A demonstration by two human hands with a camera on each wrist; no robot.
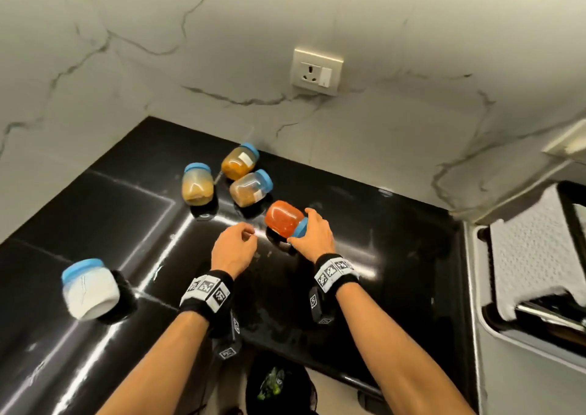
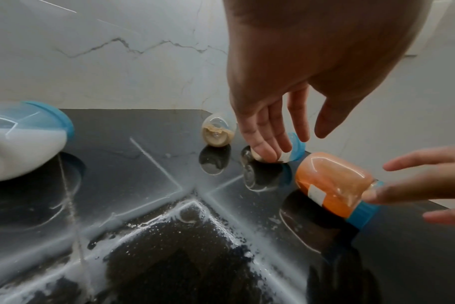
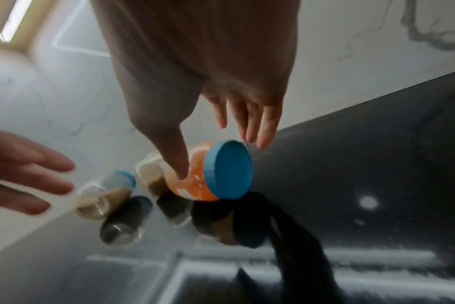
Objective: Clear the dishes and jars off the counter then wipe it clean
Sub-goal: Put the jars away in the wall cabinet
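Note:
Several blue-lidded jars lie on their sides on the black counter [image 1: 396, 256]. The red jar [image 1: 282, 218] [image 2: 330, 185] [image 3: 195, 185] lies mid-counter with its lid [image 3: 229, 170] toward me. My right hand [image 1: 314, 234] spans that lid, thumb on the jar's shoulder, fingers straight beside the rim. Just left of it my left hand [image 1: 236, 245] hovers over the counter, relaxed and holding nothing. A white-filled jar [image 1: 90, 291] [image 2: 21, 148] lies at the far left. A tan jar [image 1: 197, 186], a yellow jar [image 1: 238, 162] and a brown jar [image 1: 250, 188] lie near the back wall.
White powdery smears [image 2: 169, 226] streak the counter in front of the hands. A wall socket [image 1: 317, 72] sits above the jars. A white textured cloth [image 1: 539, 249] hangs at the right beside the counter's end. A dark bin with green scraps [image 1: 276, 383] stands below the front edge.

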